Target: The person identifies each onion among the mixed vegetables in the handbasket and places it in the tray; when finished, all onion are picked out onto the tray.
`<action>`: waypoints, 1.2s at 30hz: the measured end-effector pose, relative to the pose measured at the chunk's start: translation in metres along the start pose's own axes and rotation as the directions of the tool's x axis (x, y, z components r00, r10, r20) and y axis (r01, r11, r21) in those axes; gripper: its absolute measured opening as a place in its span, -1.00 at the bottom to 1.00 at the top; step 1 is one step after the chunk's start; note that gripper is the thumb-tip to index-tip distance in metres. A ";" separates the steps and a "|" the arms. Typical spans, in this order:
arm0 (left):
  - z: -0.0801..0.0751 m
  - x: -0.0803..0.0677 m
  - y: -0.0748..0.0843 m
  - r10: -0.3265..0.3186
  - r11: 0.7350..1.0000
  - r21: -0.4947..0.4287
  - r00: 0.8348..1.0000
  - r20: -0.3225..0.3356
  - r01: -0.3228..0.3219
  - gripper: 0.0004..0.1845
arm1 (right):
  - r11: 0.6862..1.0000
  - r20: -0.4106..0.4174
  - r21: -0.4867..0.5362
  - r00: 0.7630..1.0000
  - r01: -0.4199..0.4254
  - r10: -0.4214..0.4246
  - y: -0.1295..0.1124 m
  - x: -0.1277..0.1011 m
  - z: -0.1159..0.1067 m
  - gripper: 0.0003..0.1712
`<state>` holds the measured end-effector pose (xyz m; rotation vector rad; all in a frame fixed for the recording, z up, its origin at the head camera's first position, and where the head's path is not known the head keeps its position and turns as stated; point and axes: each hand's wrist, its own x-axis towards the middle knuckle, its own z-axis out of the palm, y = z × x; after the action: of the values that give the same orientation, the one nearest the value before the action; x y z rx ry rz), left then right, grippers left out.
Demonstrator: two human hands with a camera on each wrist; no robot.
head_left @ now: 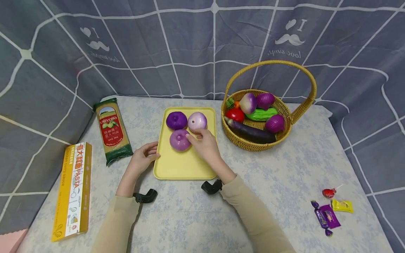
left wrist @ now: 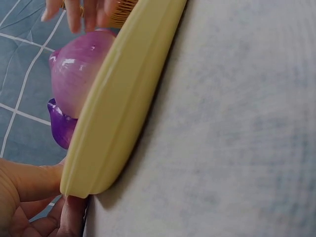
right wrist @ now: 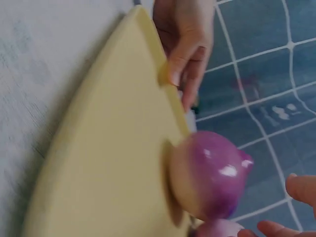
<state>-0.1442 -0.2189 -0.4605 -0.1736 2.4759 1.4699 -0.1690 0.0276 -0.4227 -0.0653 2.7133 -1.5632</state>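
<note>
A yellow tray (head_left: 186,165) lies mid-table with three toy onions on it: a dark purple one (head_left: 176,120), a pale pink one (head_left: 197,121) and a purple-pink one (head_left: 179,140) in front. My right hand (head_left: 194,135) hovers over the tray with relaxed fingers between the pale and front onions, gripping neither. In the right wrist view its fingertips (right wrist: 301,187) stand apart from the front onion (right wrist: 212,173). My left hand (head_left: 154,151) pinches the tray's left rim, thumb on top. The left wrist view shows that rim (left wrist: 123,98) and the front onion (left wrist: 79,74).
A wicker basket (head_left: 253,144) with a handle stands right of the tray and holds several toy vegetables. A green spaghetti pack (head_left: 112,130) and a yellow pasta box (head_left: 74,189) lie at the left. Wrapped sweets (head_left: 329,212) lie near the front right. A grey curtain backs the table.
</note>
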 end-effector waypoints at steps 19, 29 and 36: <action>-0.002 0.000 -0.001 0.013 1.000 -0.001 1.000 0.005 -0.013 -0.41 | 0.996 -0.374 0.090 0.926 -0.008 0.041 0.013 0.031 -0.129 -0.56; -0.001 0.000 -0.003 0.007 1.000 0.011 1.000 0.006 -0.007 -0.41 | 0.989 -0.417 0.048 0.897 -0.140 0.148 0.034 0.052 -0.143 -0.25; 0.001 0.002 -0.004 0.000 1.000 0.021 1.000 0.000 0.000 -0.41 | 0.979 -0.401 0.029 0.895 -0.202 0.196 0.041 0.062 -0.143 -0.11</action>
<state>-0.1445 -0.2200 -0.4649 -0.1691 2.4901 1.4438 -0.2360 0.1690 -0.3858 0.5820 2.8989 -1.6510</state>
